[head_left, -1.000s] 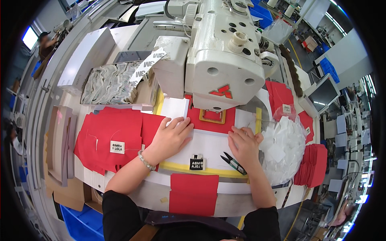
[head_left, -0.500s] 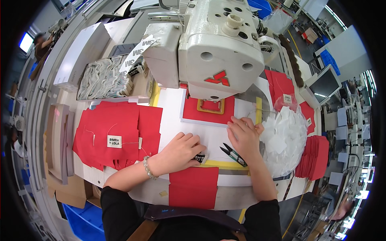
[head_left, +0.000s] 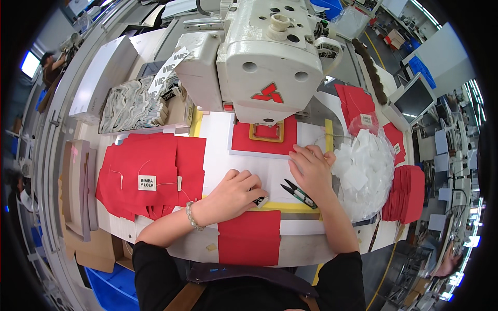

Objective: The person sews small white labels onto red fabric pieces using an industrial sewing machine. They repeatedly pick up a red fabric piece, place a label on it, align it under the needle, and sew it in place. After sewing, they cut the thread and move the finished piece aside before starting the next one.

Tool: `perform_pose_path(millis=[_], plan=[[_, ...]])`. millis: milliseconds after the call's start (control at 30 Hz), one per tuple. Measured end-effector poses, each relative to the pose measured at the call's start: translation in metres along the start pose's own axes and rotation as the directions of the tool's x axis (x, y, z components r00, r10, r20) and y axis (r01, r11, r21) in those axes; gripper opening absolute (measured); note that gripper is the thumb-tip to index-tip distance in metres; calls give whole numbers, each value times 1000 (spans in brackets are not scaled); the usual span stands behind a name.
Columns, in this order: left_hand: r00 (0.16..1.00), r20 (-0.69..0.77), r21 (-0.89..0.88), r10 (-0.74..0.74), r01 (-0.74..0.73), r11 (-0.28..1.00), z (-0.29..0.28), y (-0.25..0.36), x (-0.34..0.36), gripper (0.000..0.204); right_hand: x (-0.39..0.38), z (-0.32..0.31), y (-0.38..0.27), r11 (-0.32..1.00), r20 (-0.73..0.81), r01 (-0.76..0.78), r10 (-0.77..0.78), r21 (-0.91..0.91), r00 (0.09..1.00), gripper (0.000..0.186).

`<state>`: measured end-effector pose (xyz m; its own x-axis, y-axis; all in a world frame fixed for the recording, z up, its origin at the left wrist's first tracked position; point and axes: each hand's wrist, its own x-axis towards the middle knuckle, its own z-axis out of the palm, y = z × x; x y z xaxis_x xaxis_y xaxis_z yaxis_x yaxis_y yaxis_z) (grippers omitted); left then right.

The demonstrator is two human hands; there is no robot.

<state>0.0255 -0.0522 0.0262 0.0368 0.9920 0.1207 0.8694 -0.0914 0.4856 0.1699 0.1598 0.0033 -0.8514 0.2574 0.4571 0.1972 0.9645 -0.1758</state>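
Note:
My left hand point(head_left: 236, 194), with a beaded bracelet at the wrist, is closed on a small black and white label point(head_left: 261, 201) over the white work surface. Most of the label is hidden under the fingers. My right hand point(head_left: 313, 166) has its fingers apart and bent, at the right edge of a white plate point(head_left: 259, 153). On that plate lies a red fabric piece point(head_left: 243, 139), with a yellow frame point(head_left: 266, 141) on top, below the sewing machine head point(head_left: 270, 78). Dark thread snips point(head_left: 299, 194) lie beside my right wrist. Another red piece point(head_left: 249, 238) lies at the front edge.
Stacked red pieces point(head_left: 124, 160), the top one labelled, lie at the left. Behind them stands a box point(head_left: 181, 124) of bundled labels. At the right are a heap of white scraps point(head_left: 363, 176) and a red fabric pile point(head_left: 407, 194). A yellow tape strip point(head_left: 290, 206) crosses the front.
The label in my left hand has tipped and shows less of its face. My right hand stays by the plate's edge with little movement. The whole view has shifted slightly.

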Motion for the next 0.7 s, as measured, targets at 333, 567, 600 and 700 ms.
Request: perform_pose_path(millis=[333, 567, 600, 700], plan=[[999, 49, -94, 13, -9, 996, -32, -10, -7, 10, 0, 1, 1, 1000, -2, -1, 1, 8, 1000, 16], [996, 18, -32, -89, 89, 995, -36, -16, -4, 13, 2, -2, 1, 999, 14, 0, 0, 32, 1000, 15], [994, -15, 6, -112, 112, 994, -35, -14, -1, 15, 2, -1, 2, 999, 5, 10, -10, 37, 1000, 15], [998, -54, -20, -45, 44, 999, -20, -10, 6, 21, 2, 1, 3, 999, -3, 26, -26, 45, 1000, 16]])
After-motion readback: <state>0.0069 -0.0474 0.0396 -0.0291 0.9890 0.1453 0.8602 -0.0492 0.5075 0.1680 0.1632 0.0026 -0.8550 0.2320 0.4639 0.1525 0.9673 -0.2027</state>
